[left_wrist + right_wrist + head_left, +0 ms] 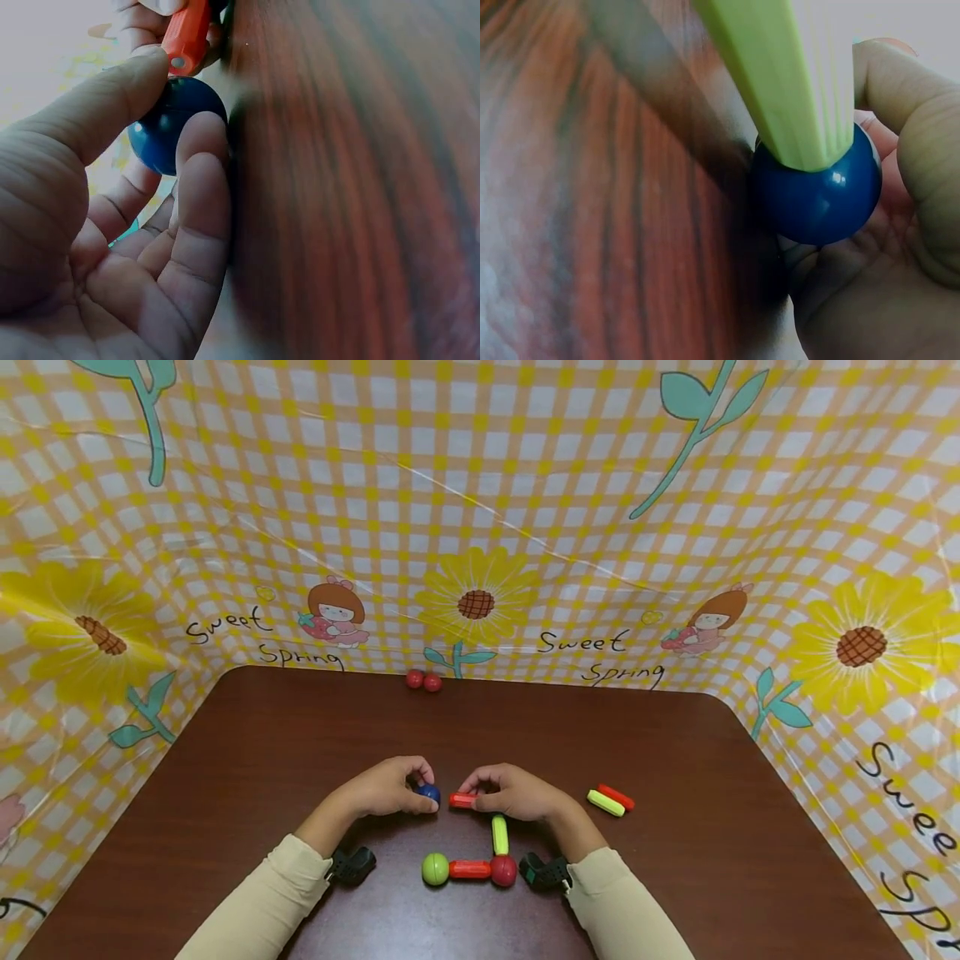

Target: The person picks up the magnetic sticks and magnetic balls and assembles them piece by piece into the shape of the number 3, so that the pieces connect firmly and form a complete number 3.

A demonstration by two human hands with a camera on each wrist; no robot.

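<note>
In the head view my left hand (390,788) pinches a blue ball (429,793) between thumb and fingers. My right hand (517,792) holds a short red rod (462,800), its end pointing at that ball with a small gap. A shiny round tip shows on the red rod (185,37) in the left wrist view. Against the right palm sits another blue ball (817,191), joined to a yellow-green rod (802,90); the head view hides this ball. That rod leads to a red ball (503,870), joined by another red rod (470,869) to a green ball (435,869).
Right of my right hand lie a loose yellow-green rod (606,802) and a loose red rod (617,797), side by side. Two red balls (423,681) rest at the far edge of the brown table (570,727). A checkered cloth (480,510) hangs around the table's back and sides.
</note>
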